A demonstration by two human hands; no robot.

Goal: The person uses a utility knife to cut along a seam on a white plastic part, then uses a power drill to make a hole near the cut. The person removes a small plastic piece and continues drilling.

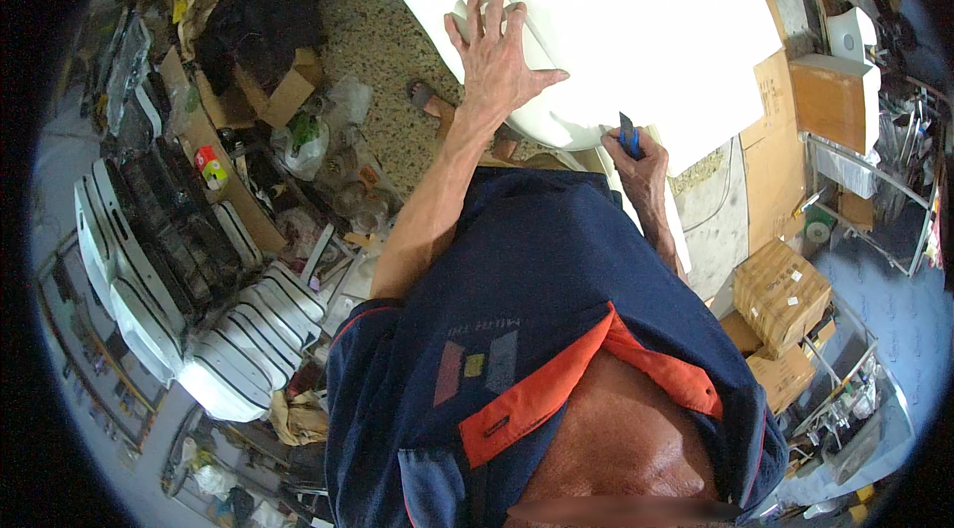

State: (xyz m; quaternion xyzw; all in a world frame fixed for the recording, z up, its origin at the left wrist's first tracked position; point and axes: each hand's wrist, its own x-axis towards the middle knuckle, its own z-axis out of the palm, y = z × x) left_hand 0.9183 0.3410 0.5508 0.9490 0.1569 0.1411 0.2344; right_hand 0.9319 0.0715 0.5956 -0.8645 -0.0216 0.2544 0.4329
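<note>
1. Panel point(656, 11): plain bright white, faintly greenish along its left edge.
2. Tool point(629, 140): blue, with a black tip.
3. Shirt point(556, 240): navy; placket point(542, 399) orange-red; chest print point(476, 365) in dull red, yellow and grey-blue.
4. Floor at left point(397, 36): tan, dark-speckled.
5. Parts point(231, 354): white, striped black.
6. Carton point(777, 301): tan-brown, with small white labels point(795, 276).
7. Cardboard point(773, 155): plain light brown.
8. Packet point(209, 163): red and yellow-green.

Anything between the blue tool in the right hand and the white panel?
Nothing visible: the blue tool in the right hand shows directly against the white panel. The left hand is spread over the panel, off to the tool's upper left.
</note>
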